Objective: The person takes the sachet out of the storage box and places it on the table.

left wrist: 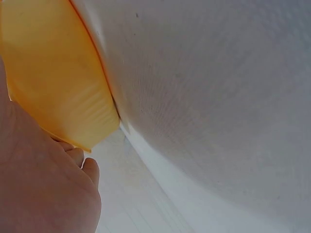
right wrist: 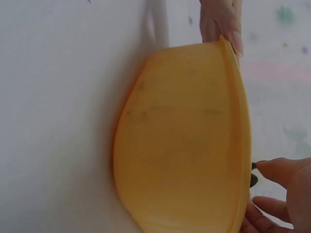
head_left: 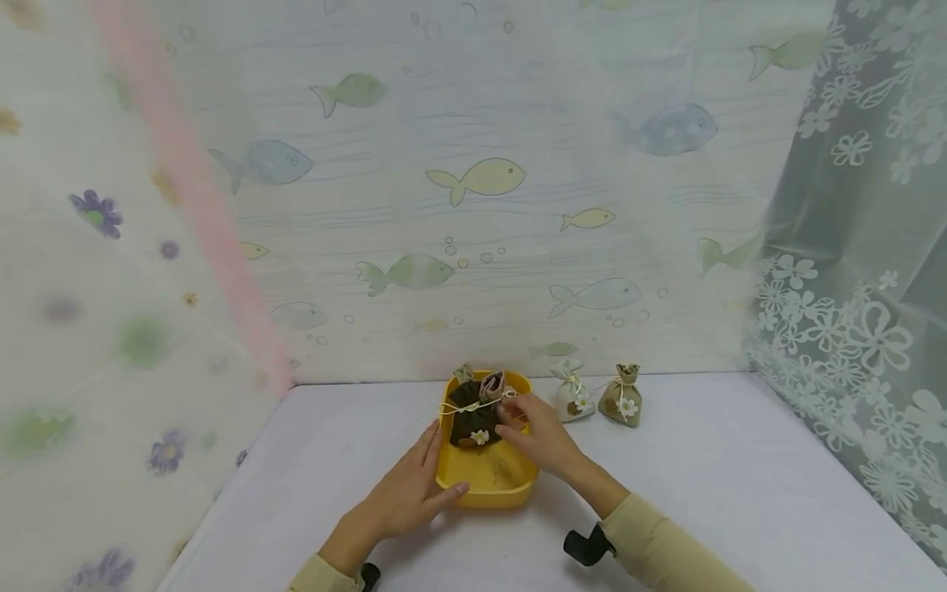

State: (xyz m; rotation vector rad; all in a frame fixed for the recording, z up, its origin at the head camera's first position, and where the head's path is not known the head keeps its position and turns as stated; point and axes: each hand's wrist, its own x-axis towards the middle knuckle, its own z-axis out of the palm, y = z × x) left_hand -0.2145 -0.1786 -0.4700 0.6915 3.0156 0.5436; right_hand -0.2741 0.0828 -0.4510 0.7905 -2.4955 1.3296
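A yellow tray (head_left: 484,481) sits on a white counter (head_left: 740,493). The left hand (head_left: 410,493) rests flat against the tray's left rim, fingers straight. The right hand (head_left: 536,427) reaches into the tray, fingers pinching a dark pouch (head_left: 473,419) there. Two pale pouches (head_left: 599,397) stand just right of the tray.

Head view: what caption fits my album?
Two hands at a yellow plastic tray holding a dark brown cloth pouch.
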